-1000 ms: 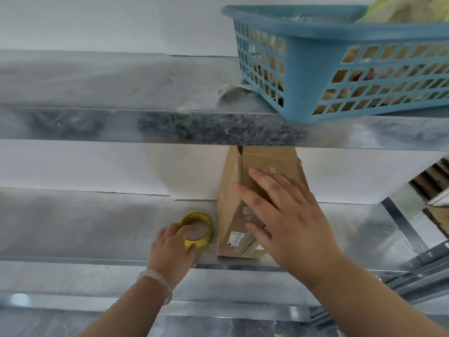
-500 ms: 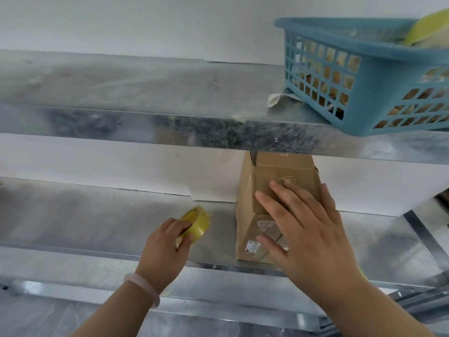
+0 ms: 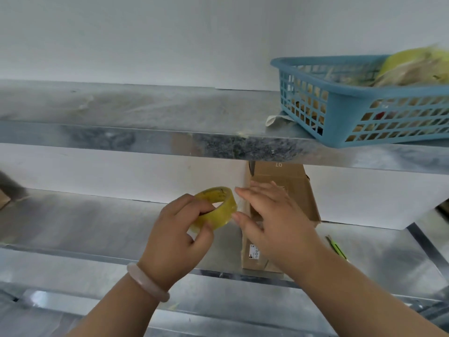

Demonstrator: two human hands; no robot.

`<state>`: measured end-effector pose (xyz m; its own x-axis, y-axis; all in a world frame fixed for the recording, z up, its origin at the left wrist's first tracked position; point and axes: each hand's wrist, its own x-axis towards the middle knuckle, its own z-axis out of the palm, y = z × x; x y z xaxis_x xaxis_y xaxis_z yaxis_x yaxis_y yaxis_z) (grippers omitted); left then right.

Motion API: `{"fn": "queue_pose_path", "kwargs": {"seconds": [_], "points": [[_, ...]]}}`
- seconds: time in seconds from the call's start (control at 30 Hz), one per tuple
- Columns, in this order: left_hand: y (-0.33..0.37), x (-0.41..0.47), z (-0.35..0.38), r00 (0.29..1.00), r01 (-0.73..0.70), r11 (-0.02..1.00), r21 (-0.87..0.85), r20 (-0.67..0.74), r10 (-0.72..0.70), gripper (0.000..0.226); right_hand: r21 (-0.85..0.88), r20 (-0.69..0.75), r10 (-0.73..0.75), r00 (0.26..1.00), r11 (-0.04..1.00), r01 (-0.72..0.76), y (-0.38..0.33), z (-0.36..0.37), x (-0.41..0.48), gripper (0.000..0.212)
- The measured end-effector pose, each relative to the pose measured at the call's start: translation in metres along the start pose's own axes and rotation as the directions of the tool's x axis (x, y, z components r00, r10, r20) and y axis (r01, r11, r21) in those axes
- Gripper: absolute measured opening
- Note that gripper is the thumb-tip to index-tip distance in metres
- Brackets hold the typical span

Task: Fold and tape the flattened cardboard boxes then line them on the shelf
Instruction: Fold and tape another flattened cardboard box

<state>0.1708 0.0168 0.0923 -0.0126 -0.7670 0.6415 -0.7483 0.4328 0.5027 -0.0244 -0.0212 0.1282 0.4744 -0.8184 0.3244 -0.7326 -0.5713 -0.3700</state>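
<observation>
- Head view looks up at two metal shelves against a white wall, with both hands raised near the middle of the frame.
- The left hand (image 3: pixel 177 237) grips a yellowish roll of tape (image 3: pixel 215 207), fingers curled round its rim and one hooked into the hole. The roll is lifted clear of the middle shelf (image 3: pixel 85 222) and tilted.
- A pale bracelet (image 3: pixel 145 283) sits on the left wrist, at 7 o'clock from that hand.
- The right hand (image 3: pixel 274 222) is at 3 o'clock of the roll, fingers straight and slightly spread, holding nothing. Its thumb tip lies just beside the roll; blur hides whether they touch.
- A cardboard box (image 3: pixel 289 181) stands tall and narrow on the middle shelf behind the right hand. Its top is hidden behind the front edge of the upper shelf (image 3: pixel 145 110).
- A white label (image 3: pixel 254 252) shows low on the box, near the shelf's front edge. Whether the right palm presses the box cannot be told.
- A thin green-handled tool (image 3: pixel 336 246) lies on the same shelf at 4 o'clock from the box, too small to identify.
- A blue basket (image 3: pixel 364 117) rests on the upper shelf at 2 o'clock in the frame, holding blurred yellow and pale things.
</observation>
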Motion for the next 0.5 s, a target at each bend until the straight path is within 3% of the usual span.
{"fn": "queue_pose_path", "kwargs": {"seconds": [0.13,0.27,0.37,0.5], "points": [[0.014,0.001,-0.004,0.999,-0.031,0.998,0.060,-0.019,0.032,0.022,0.125,-0.089,0.067,0.994,0.991,-0.056,-0.010,-0.005,0.002,0.023],[0.019,-0.002,-0.008,0.996,-0.090,0.990,0.110,0.038,0.086,0.023,0.308,-0.098,0.142,0.985,0.945,-0.106,-0.009,-0.008,-0.003,0.007],[0.025,-0.001,-0.011,0.993,-0.099,0.991,0.087,0.074,0.093,0.026,0.517,-0.011,0.234,0.972,0.833,-0.195,-0.009,-0.013,-0.008,0.009],[0.030,0.005,-0.013,0.996,-0.017,0.988,0.152,0.094,0.002,0.038,0.631,0.093,0.265,0.960,0.730,-0.262,-0.008,-0.023,-0.016,0.013]]}}
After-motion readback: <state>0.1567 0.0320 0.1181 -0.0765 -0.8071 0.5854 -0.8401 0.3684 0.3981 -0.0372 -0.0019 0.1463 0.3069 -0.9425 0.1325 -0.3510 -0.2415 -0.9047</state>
